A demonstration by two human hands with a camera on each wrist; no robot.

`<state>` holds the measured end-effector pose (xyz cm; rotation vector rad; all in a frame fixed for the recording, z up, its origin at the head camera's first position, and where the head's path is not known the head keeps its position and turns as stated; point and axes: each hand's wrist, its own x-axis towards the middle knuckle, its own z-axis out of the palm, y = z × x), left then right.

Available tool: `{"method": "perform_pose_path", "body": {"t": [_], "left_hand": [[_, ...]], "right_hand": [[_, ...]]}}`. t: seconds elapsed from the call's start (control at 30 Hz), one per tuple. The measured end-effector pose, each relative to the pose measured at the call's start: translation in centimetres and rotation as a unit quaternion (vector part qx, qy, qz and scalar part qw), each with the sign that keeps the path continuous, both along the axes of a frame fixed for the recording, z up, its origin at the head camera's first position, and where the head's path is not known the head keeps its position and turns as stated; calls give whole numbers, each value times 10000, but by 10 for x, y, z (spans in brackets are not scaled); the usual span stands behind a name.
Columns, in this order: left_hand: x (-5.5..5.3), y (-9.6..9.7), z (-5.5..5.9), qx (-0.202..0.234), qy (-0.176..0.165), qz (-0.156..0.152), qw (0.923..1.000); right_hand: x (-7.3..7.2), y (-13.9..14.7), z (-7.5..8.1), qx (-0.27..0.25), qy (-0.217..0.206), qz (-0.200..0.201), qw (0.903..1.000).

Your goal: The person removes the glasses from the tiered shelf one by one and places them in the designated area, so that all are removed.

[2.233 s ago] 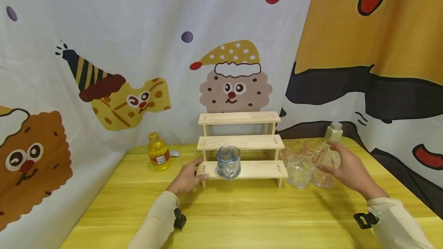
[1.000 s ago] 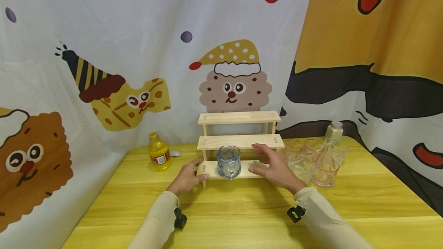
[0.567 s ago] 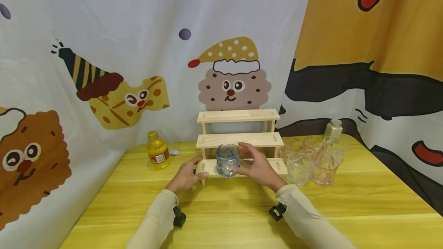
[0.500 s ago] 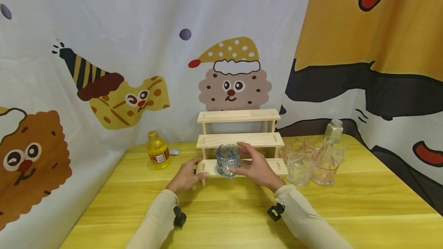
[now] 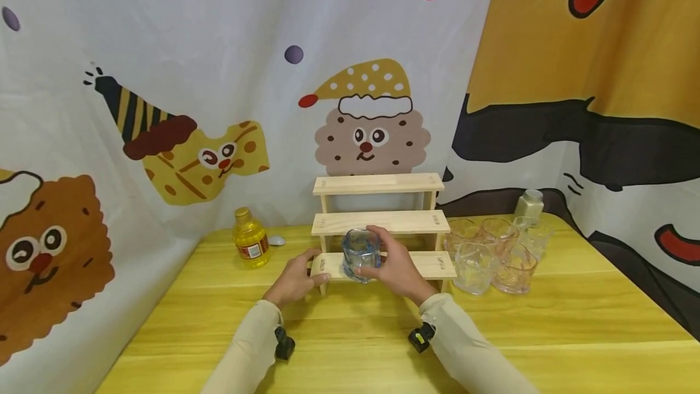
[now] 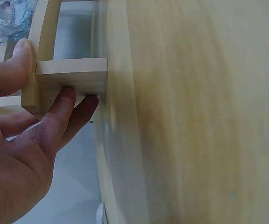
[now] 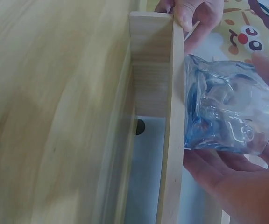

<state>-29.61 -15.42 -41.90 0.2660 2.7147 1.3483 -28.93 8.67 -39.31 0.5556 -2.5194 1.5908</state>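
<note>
A three-step wooden shelf (image 5: 383, 222) stands on the table. My left hand (image 5: 295, 278) grips the left end of its lowest step; in the left wrist view the thumb lies on top and two fingertips touch the upright below. On that same step sits a bluish glass tumbler (image 5: 360, 252), upright, left of the step's middle. My right hand (image 5: 398, 265) holds it from the right, thumb across the front and fingers behind. The right wrist view shows the glass (image 6: 3, 18) (image 7: 232, 107) between the thumb and the fingers, its base at the board.
Several clear and pinkish glasses (image 5: 513, 269) stand close together right of the shelf. Behind them is a pale-lidded jar (image 5: 529, 204). To the left stand a yellow bottle (image 5: 250, 239) and a white spoon (image 5: 277, 240). A printed curtain (image 5: 229, 29) hangs behind the table (image 5: 350, 333).
My right hand has moved left from the group of glasses to the bluish tumbler and now holds it. The left hand has stayed at the shelf's left end.
</note>
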Motion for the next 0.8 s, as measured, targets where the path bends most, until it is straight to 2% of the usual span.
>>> {"method": "perform_pose_path", "body": {"t": [0.33,0.57,0.8], "left_hand": [[1,-2,3,-61,8,16,10000],[-1,1,3,-31,29,-19,10000],[0,1,2,-46,4,7,10000]], "right_hand": [[-2,-9,0,-91,17,-181,9998],[0,-8,-2,-210,127,-344,9991],[4,-2,3,-302,160,-361,9988]]}}
